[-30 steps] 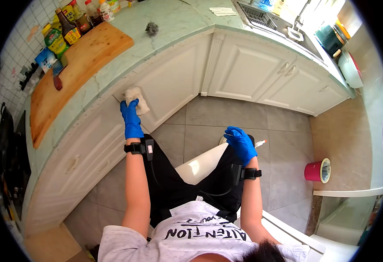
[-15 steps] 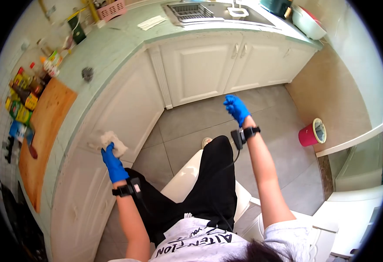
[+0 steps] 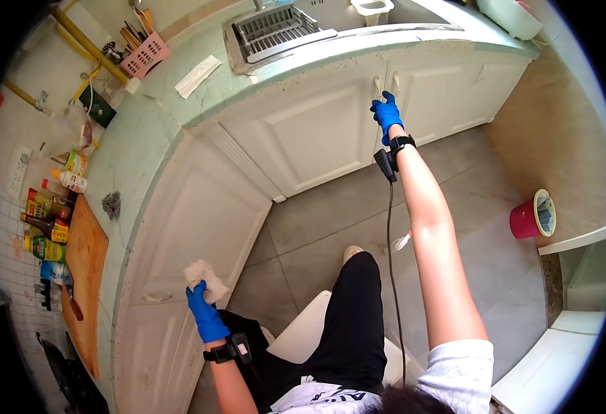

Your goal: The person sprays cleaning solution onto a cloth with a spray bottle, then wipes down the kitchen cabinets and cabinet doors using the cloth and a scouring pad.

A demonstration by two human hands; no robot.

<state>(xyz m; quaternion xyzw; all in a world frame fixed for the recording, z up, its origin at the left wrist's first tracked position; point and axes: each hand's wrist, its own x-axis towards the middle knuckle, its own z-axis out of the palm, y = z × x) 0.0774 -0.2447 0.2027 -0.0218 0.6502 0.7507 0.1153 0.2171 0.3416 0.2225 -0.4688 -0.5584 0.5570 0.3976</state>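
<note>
My left hand (image 3: 206,314), in a blue glove, is closed on a whitish cloth (image 3: 208,281) in front of the left cabinet door (image 3: 189,214). My right hand (image 3: 387,114), also blue-gloved, reaches out to the cabinet doors under the sink, its fingers at the left handle (image 3: 377,87). A second handle (image 3: 396,81) is just to the right of the fingertips. Whether the fingers touch the handle cannot be made out. A black strap with a small device sits on each wrist, and a cable hangs from the right one.
The green countertop (image 3: 144,131) carries a steel scrubber (image 3: 112,205), a cutting board (image 3: 85,276), bottles (image 3: 58,230), a folded white cloth (image 3: 198,76) and a pink basket (image 3: 145,56). A drying rack (image 3: 275,31) sits in the sink. A pink bin (image 3: 526,217) stands on the floor at right.
The view has turned to the right. My right hand has moved forward from near my knee to the cabinet handles. My left hand still holds the cloth, now slightly away from the handle.
</note>
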